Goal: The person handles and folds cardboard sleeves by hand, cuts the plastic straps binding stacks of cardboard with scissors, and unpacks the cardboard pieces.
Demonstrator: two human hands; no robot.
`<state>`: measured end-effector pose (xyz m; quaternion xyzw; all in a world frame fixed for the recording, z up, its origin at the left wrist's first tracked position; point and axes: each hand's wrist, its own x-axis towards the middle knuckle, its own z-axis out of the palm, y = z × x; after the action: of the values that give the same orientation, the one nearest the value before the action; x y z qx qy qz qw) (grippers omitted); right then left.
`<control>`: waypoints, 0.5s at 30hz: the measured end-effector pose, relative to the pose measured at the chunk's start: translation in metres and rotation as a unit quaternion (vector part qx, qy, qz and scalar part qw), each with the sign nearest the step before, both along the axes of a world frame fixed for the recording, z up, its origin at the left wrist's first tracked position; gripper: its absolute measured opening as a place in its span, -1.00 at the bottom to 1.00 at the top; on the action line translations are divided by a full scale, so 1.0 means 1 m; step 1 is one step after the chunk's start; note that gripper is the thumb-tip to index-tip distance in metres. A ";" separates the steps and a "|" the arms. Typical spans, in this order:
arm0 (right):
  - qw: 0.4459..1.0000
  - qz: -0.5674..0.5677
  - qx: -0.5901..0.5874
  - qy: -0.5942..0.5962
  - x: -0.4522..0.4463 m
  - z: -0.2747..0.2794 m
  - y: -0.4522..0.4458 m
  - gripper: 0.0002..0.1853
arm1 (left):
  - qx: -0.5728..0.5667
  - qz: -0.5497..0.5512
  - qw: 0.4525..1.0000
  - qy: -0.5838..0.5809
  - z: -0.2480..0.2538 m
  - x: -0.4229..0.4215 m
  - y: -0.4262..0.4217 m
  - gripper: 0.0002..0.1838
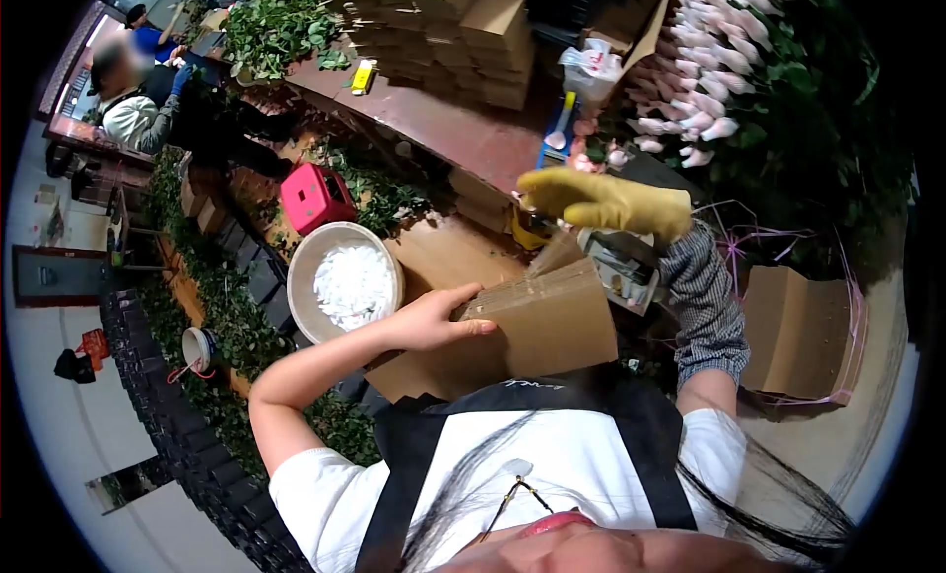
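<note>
My bare left hand (439, 322) grips a stack of folded cardboard sheets (557, 322) against the front of my apron, thumb lying over the top. To the upper right of the stack, my right hand (616, 203) wears a yellow rubber glove and a checked sleeve. Its fingers are stretched out with a gap to the thumb, and I see nothing held in them. Just below the glove stands an open box or tray (626, 268) with pale contents I cannot make out. A small blurred cardboard flap (557, 253) rises between glove and stack.
A white bucket (299, 287) of small white pieces stands left, near a pink stool (313, 199). The reddish table (424, 125) bears stacked cardboard (443, 41). Pink wrapped flower heads (705, 80) are upper right. Cut foliage covers the floor. Two people (133, 120) are far left.
</note>
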<state>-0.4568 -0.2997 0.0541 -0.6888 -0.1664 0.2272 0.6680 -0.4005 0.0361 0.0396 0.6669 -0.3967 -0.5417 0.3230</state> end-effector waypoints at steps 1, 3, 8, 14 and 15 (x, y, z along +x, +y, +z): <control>0.997 -0.028 0.037 0.063 0.008 -0.021 0.003 -0.25 | -0.014 0.033 0.999 -0.008 -0.004 0.008 0.015 -0.34; 0.980 -0.037 0.067 0.185 0.015 -0.034 0.024 -0.33 | 0.031 0.083 0.996 0.013 0.009 0.023 0.030 -0.34; 0.919 -0.042 0.317 0.230 0.030 -0.049 0.046 -0.28 | 0.028 0.152 0.987 0.046 -0.012 0.067 0.052 -0.36; 0.946 -0.168 -0.276 0.014 0.094 -0.029 0.078 -0.05 | 0.046 0.209 0.975 0.053 -0.012 0.133 0.038 -0.36; 0.948 -0.193 -0.253 0.013 0.105 -0.029 0.085 -0.04 | 0.080 0.197 0.976 0.054 -0.006 0.148 0.035 -0.36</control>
<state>-0.3515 -0.2149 0.0249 -0.8513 0.0414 0.1376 0.5046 -0.2522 0.0706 0.0335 0.7258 -0.1949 -0.5325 0.3896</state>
